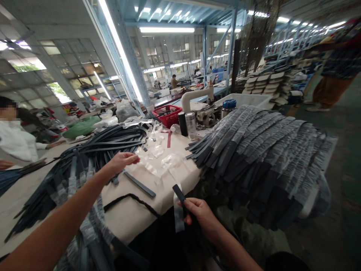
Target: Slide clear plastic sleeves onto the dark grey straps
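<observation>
My right hand (199,213), at the lower centre, is closed around a dark strap (179,194), whose end points up and left. A strip of clear plastic (178,214) hangs beside that strap. My left hand (126,160) is over the table with its fingertips pressed together; whatever it holds, if anything, is too small to make out. Below it a short dark strip (139,184) lies on the pale tabletop (126,222). Crumpled clear plastic pieces (170,161) lie to the right of my left hand.
Dark straps (109,137) cover the table's left side. Plastic-wrapped straps (262,150) are heaped at the right. Behind stand a red basket (168,116), bottles (191,124) and a sewing machine (207,113). A person (17,139) is at the left edge.
</observation>
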Motion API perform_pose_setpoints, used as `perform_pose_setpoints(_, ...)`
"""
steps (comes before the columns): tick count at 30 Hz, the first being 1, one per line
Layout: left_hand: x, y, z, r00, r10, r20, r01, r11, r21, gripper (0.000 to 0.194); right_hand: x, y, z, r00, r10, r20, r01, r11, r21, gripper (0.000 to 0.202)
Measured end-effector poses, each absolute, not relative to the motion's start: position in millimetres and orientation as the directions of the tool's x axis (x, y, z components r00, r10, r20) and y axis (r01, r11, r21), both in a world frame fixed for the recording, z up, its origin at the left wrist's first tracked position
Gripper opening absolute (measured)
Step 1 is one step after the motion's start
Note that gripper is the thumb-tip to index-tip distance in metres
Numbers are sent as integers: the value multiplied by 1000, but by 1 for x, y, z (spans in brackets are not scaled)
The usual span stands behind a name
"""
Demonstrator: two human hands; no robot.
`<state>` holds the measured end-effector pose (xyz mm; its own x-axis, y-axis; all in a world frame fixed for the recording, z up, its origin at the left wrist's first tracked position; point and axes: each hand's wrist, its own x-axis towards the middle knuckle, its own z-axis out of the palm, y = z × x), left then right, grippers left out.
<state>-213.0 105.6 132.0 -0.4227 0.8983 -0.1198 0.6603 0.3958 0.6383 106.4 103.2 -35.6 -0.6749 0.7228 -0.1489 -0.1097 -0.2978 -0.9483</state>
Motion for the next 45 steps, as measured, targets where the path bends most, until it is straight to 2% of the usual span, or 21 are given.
perform_pose_setpoints(4, -120, 42, 95, -129, 918, -374, 586, 375, 718, 44, 117, 103, -25, -682, 717, -143, -127, -309, -943, 52)
perform_pose_setpoints(7, -66, 11, 63, -6, 918, -396, 486, 349, 801, 40, 121, 99, -18, -698, 708, -107, -121, -265, -957, 52)
perform_pose_setpoints(11, -28, 1, 33, -41, 924, -380, 270, 376, 886, 34, 127, 93, -11, -701, 710, -67, -111, -201, -973, 50)
perform_pose_setpoints(16, -1, 0, 13, -107, 922, -371, -1, 373, 928, 26, 136, 90, -7, -681, 732, -31, -109, -143, -984, 47)
perform_pose_setpoints(21, 19, -1, 3, -196, 866, -461, -379, 367, 850, 28, 164, 86, -4, -581, 814, -10, -93, -78, -993, 42)
perform_pose_setpoints(25, 29, 5, -3, -219, 839, -499, -604, 285, 745, 22, 206, 67, -9, -516, 856, -28, 55, 0, -998, 40)
perform_pose_setpoints(28, 35, 11, -7, -276, 757, -593, -726, 240, 644, 11, 230, 46, -17, -511, 859, 26, 158, 124, -980, 34)
perform_pose_setpoints(31, 43, 14, -10, -288, 703, -651, -784, 217, 581, 5, 236, 31, -23, -510, 853, 108, 188, 233, -954, 27)
perform_pose_setpoints(37, 52, 12, -14, -230, 727, -647, -803, 235, 549, 8, 226, 25, -28, -487, 861, 147, 158, 252, -955, 22)
perform_pose_setpoints(42, 56, 8, -16, -235, 728, -644, -793, 239, 560, 6, 222, 25, -30, -511, 850, 127, 196, 259, -946, 21)
perform_pose_setpoints(45, 67, 3, -21, -212, 736, -642, -787, 261, 559, 11, 217, 26, -33, -506, 860, 68, 280, 238, -930, 26)
